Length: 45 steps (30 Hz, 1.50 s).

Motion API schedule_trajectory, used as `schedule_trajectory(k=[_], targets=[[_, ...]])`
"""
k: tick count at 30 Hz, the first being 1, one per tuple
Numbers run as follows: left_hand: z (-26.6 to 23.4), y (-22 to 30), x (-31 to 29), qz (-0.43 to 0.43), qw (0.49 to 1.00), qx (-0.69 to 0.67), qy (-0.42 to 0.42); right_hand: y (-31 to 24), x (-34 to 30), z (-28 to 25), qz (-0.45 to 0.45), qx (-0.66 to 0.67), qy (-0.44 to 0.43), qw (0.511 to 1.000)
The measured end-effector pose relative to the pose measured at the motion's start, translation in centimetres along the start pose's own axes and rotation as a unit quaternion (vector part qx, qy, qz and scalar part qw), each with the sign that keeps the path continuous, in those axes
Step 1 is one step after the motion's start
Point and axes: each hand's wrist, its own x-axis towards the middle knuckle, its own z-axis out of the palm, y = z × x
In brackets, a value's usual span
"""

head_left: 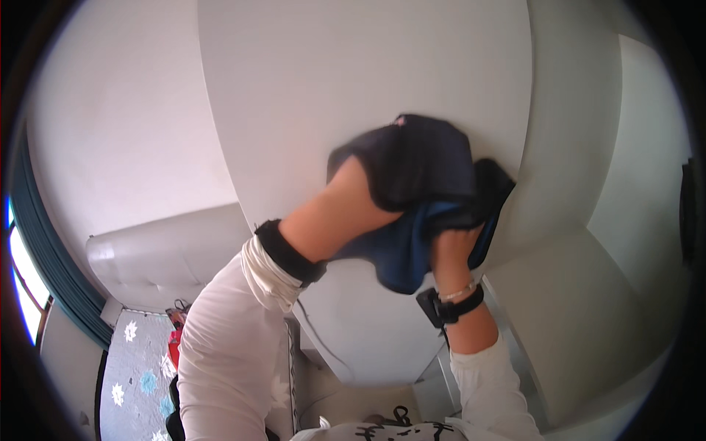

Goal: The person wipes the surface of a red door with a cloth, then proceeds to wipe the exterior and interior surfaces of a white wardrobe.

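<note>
White sleeves (228,353) are crowding the bottom of the view, with a black wristband (283,253) sitting at the left cuff and a dark strap (445,307) plus a thin bracelet (457,292) showing past the right one. Just beyond, a dark blue cloth item (419,162) with black edging is hanging in folds in front of a pale panel (360,59); I'm not managing to tell if they're touching. Left hand (359,197) is mostly hiding inside the cloth, so can't tell how its fingers are closing. Right hand (454,246) is tucking its fingertips up behind the lower part, and whether that's a firm pinch isn't showing either. Progress-wise I'm guessing midway: both hands are already working in the fabric, but it's bunching and doubling over, brighter blue showing underneath, so it isn't lying flat or sitting put down yet. Room-wise, the panel is stretching well above and left of it, while its right edge is running close by the cloth's corner, a loose cable (323,342) is dangling lower down, and a grey headboard (176,250) is standing well off left
</note>
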Motion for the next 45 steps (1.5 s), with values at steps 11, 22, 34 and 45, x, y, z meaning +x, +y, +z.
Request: schedule_trajectory(k=[11, 22, 34, 45], targets=[[4.0, -2.0, 10.2, -0.042, 0.994, -0.101, 0.023, 7.1, 6.6, 0.8, -0.014, -0.181, -0.029, 0.983], [-0.8, -1.5, 0.5, -0.011, 0.994, -0.096, -0.047, -0.5, 0.8, -0.7, 0.023, 0.058, -0.061, 0.996], [-4.1, -4.1, 0.5, -0.024, 0.998, -0.006, 0.049, 0.8, 10.5, 1.2, -0.136, -0.015, 0.007, 0.991], [-5.4, -2.9, -4.7, -0.073, 0.997, 0.026, 0.019, -3.6, 10.3, 1.1, -0.258, 0.016, -0.051, 0.965]])
